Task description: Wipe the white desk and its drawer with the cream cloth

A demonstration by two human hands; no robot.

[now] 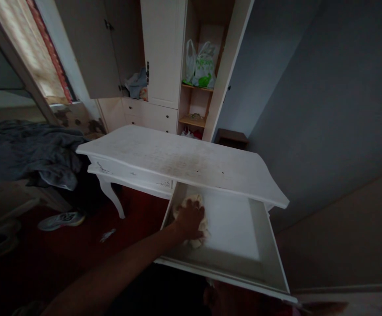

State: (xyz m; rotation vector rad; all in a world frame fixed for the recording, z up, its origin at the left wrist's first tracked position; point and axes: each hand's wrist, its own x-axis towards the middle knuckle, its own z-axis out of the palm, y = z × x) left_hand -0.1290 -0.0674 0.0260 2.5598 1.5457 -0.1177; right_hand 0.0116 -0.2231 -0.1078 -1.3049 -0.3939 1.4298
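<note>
My left hand (pixel 190 220) reaches into the pulled-out drawer (pixel 266 237) from the left. It presses a crumpled cream cloth (pixel 195 241) against the drawer floor, near the left wall, with the fingers bent over it. The drawer belongs to a white table (pixel 138 140) with curved legs, and its inside floor is pale. Below the drawer front, in deep shadow, a part of my right hand (pixel 212 295) shows; its fingers are too dark to make out.
Dark smudges mark the tabletop. Grey clothing (pixel 46 153) is heaped at left, above a shoe (pixel 62 220) on the red floor. Behind the table stands an open wardrobe (pixel 164 52) with a plastic bag (pixel 204 66) on a shelf. A grey wall (pixel 325 109) rises at right.
</note>
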